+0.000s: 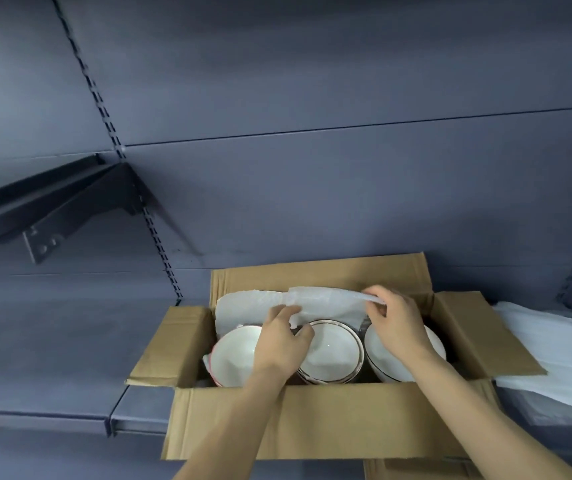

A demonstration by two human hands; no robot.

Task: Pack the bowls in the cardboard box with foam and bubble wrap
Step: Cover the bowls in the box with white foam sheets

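Note:
An open cardboard box (312, 420) stands on a grey-blue shelf, flaps spread. Inside sit three stacks of white bowls: a left one (234, 355), a middle one with a brown rim (336, 355) and a right one (374, 355) partly under my right wrist. A white foam sheet (329, 303) hangs over the middle stack. My left hand (277, 344) pinches its lower left edge, and my right hand (395, 323) pinches its upper right edge. A second white sheet (246, 306) leans against the box's back left wall.
A pile of white foam and wrap sheets (551, 344) lies on the shelf right of the box. A dark shelf bracket (52, 216) juts out at the upper left. Slotted uprights (146, 216) run up the back panel. Another cardboard piece (416, 469) shows below the box.

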